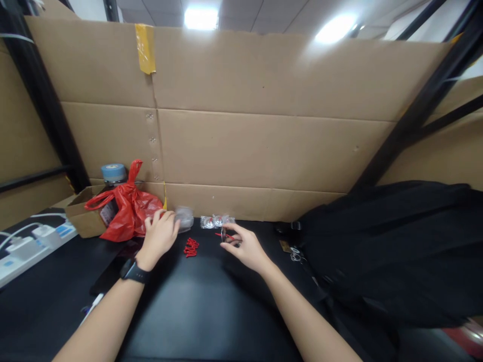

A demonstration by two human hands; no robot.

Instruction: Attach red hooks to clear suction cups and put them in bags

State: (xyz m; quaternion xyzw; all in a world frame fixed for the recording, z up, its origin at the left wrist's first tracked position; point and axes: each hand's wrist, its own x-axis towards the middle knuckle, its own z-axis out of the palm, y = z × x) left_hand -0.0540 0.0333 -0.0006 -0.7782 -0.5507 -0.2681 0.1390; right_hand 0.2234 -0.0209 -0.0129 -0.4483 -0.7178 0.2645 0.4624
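My left hand (160, 235) wears a black watch and rests with curled fingers against a small clear plastic packet (184, 218) beside the red plastic bag (126, 208). My right hand (245, 245) pinches a small ring-like part with a thin red piece (225, 235) between thumb and fingers. A little heap of red pieces (191, 247) lies on the black table (196, 311) between my two hands. A clear packet of small round metal parts (216, 221) lies just beyond my right hand, at the foot of the cardboard wall.
A cardboard wall (264, 146) closes off the back. An open cardboard box (85, 213) with a blue-capped bottle (113, 173) stands at left, near a white power strip (26, 246). Black cloth (388, 251) covers the right side, with metal rings (296, 256) at its edge.
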